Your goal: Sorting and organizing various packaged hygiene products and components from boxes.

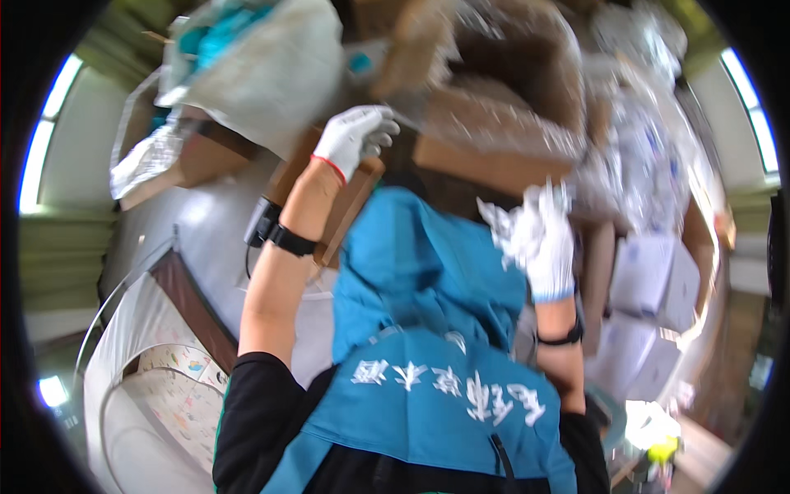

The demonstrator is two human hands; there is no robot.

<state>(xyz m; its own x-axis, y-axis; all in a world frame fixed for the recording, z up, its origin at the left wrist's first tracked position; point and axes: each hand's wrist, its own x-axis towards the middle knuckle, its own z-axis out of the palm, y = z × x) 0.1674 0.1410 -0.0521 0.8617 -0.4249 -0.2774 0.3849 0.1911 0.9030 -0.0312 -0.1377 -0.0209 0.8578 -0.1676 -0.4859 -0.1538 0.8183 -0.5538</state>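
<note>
My left hand (358, 140), in a white glove with a red cuff, is raised at the upper middle, with bent fingers apart and nothing visible in them. Just below it stands a narrow brown cardboard box (350, 210). To the right, my right hand (550, 251), in a white glove with a blue cuff, is closed around a crumpled piece of clear plastic (504, 229); motion blur softens its edges. Beyond both hands is a large open carton (494, 156) lined with clear plastic film. A blue apron (411, 272) covers my lap.
At the upper left, a white sack (288, 74) with teal items rests by a cardboard box (197, 156). Plastic-wrapped goods (646, 165) and white boxes (646, 280) are stacked at right. A pale fabric enclosure (123, 362) stands at lower left.
</note>
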